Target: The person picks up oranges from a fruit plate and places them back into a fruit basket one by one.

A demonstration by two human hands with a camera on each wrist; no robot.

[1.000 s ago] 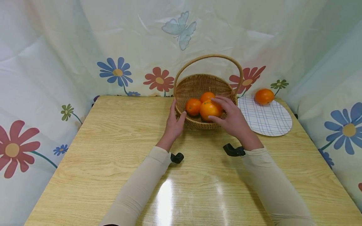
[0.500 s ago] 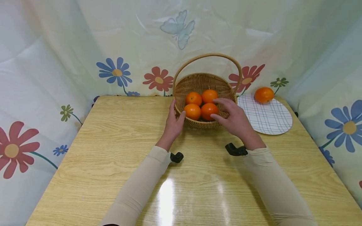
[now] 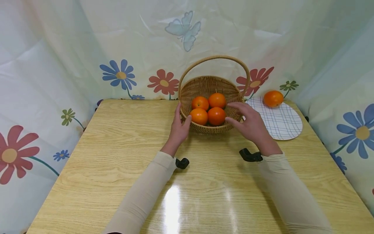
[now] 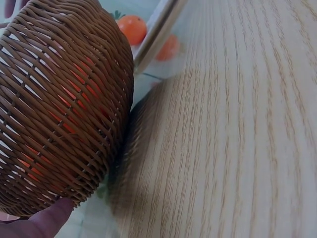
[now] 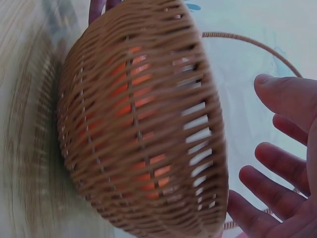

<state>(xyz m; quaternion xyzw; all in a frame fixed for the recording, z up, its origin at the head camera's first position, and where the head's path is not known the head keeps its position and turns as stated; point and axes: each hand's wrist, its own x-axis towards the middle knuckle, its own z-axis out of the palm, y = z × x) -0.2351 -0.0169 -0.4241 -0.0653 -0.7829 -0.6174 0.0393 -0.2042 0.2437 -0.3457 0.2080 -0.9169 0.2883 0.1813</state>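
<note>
A wicker basket (image 3: 211, 129) with a tall hoop handle stands at the table's back. Several round, glossy orange fruits (image 3: 216, 116) lie in it; their exact kind is unclear. My left hand (image 3: 179, 131) rests against the basket's left side, thumb near the front rim. In the left wrist view, the thumb (image 4: 52, 218) touches the woven outer wall. Holding nothing, my right hand (image 3: 249, 125) is at the basket's right front, fingers spread and apart from the fruits. The right wrist view shows its fingers (image 5: 277, 158) beside the rim, with orange showing through the weave.
Right of the basket lies a white oval mat (image 3: 280, 125) with a blue grid, and another orange fruit (image 3: 273, 98) sits at its back edge. A flowered curtain (image 3: 140, 39) hangs behind and beside the wooden table (image 3: 117, 143).
My right hand, which held an orange fruit over the basket, has let it go among the others and drawn back rightward. The left hand has stayed at the basket.
</note>
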